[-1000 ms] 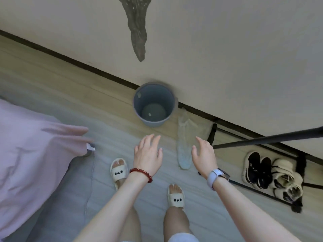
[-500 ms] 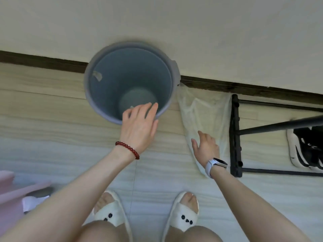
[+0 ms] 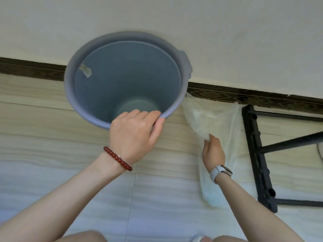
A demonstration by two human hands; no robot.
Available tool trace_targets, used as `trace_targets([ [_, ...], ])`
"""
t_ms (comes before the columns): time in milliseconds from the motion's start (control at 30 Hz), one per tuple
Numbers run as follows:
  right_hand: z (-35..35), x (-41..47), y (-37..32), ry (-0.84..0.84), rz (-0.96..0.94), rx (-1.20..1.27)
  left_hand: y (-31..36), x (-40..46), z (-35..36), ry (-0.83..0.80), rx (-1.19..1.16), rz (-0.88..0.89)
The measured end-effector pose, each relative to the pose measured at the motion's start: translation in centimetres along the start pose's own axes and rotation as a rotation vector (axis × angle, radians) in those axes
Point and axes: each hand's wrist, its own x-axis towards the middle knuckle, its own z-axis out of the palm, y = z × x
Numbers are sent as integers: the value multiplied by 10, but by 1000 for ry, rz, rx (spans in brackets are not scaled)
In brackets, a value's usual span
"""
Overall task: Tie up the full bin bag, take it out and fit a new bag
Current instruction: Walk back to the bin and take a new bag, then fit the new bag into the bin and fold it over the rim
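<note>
**Empty bin steadied as fresh bag is picked up from the floor**

A person crouched over a grey-blue bin (image 3: 125, 79) that stood against the wall, its inside bare but for a small scrap (image 3: 85, 70) stuck near the rim. The left hand (image 3: 134, 135) gripped the near edge of the rim, fingers curled over the lip into the bin and thumb pressed to the outer wall. The right hand (image 3: 213, 151) reached down to a clear new bag (image 3: 218, 123) lying flat on the wooden floor (image 3: 43, 133), just right of the bin and beside a black metal rack (image 3: 253, 145). Its fingertips appeared to gather a fold of the film, though the pinch was partly hidden behind the hand and could not be confirmed.

With no full bag in view, the step in hand was judged to be fitting the new liner. Doing it well would mean taking the thin plastic by its open end rather than mid-length, shaking it loose so the mouth parts, and keeping the bin held firm while the film is drawn over the rim. The bag lay under and ahead of the right hand, its upper corner tucked against the bin's base, well apart from the left hand.
</note>
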Motion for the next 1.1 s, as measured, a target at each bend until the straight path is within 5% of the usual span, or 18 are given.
trace_targets([
  [133, -64, 24, -55, 270, -177, 228, 4, 8, -14, -184, -113, -83],
  [267, -128, 42, -135, 507, -442, 346, -6, 39, -33, -180, -357, -75],
  [633, -165, 18, -341, 715, -1203, 555, -75, 118, -166, 286, -995, -399],
  [767, -120, 8, -340, 482, -1263, 528, -103, 100, -174, 303, -1128, -482],
  [1000, -64, -10, -257, -430, -989, -26, -124, 77, -107, 36, -944, -591],
  [1100, -72, -9, -242, -428, -1006, -124, -122, 78, -73, -110, -859, -547],
])
